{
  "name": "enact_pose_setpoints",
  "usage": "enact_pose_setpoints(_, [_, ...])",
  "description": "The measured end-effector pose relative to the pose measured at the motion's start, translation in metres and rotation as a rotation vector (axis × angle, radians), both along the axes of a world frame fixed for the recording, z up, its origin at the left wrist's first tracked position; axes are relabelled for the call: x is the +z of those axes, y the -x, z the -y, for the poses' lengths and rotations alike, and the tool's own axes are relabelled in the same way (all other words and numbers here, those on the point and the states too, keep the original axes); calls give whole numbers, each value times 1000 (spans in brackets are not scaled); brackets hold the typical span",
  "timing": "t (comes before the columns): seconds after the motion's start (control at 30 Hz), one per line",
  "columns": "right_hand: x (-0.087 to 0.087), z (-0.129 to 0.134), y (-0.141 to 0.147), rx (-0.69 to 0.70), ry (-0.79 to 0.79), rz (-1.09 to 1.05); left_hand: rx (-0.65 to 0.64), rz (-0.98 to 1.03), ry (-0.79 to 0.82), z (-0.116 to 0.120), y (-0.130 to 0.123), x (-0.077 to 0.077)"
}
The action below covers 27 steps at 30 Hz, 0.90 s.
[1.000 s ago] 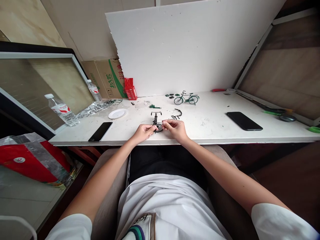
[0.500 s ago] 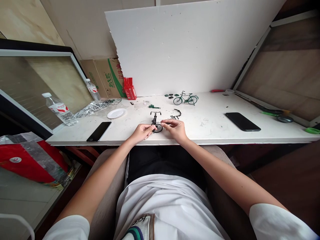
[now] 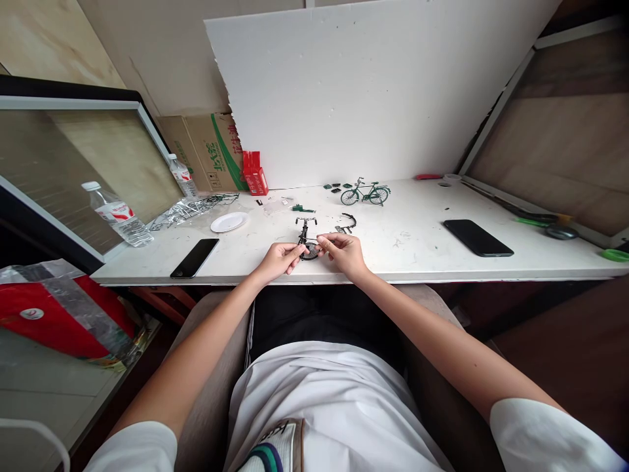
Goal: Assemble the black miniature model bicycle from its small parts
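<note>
A small black model bicycle (image 3: pixel 305 231) stands near the table's front edge, its handlebar pointing away from me and its spoked wheel nearest me. My left hand (image 3: pixel 281 260) is closed on the lower left side of the bicycle, thumb and fingers pinched. On the right, my right hand (image 3: pixel 345 254) is closed in a pinch beside the wheel; whatever its fingertips hold is too small to make out. Just behind my right hand lie a curved black part (image 3: pixel 350 219) and a small rack-like piece. A green part (image 3: pixel 303 209) rests beyond the handlebar.
A green model bicycle (image 3: pixel 365 192) stands at the back. Phones lie at left (image 3: pixel 195 257) and right (image 3: pixel 477 237). A white plate (image 3: pixel 229 222), two bottles, clear wrapping and a red box (image 3: pixel 255 174) are at the left; a white board (image 3: pixel 363 92) rises behind.
The fingers of my right hand have curled slightly closer together beside the wheel. My left hand has hardly moved.
</note>
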State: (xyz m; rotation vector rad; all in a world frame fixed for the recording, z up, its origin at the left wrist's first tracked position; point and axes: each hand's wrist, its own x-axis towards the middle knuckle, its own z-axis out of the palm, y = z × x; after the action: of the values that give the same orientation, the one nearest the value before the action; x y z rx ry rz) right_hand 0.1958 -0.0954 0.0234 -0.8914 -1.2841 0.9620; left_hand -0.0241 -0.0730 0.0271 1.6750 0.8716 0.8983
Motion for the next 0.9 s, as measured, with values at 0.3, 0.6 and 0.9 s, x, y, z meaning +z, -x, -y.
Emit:
enact_pose_setpoints(0.3, [-1, -2, -1, 29, 2, 38, -2, -35, -17, 2, -1, -1])
enact_pose_setpoints(0.6, [0, 0, -2, 34, -55, 19, -18, -24, -19, 2, 0, -2])
enact_pose_setpoints(0.9, [-2, -3, -3, 20, -72, -2, -18, -16, -8, 2, 1, -2])
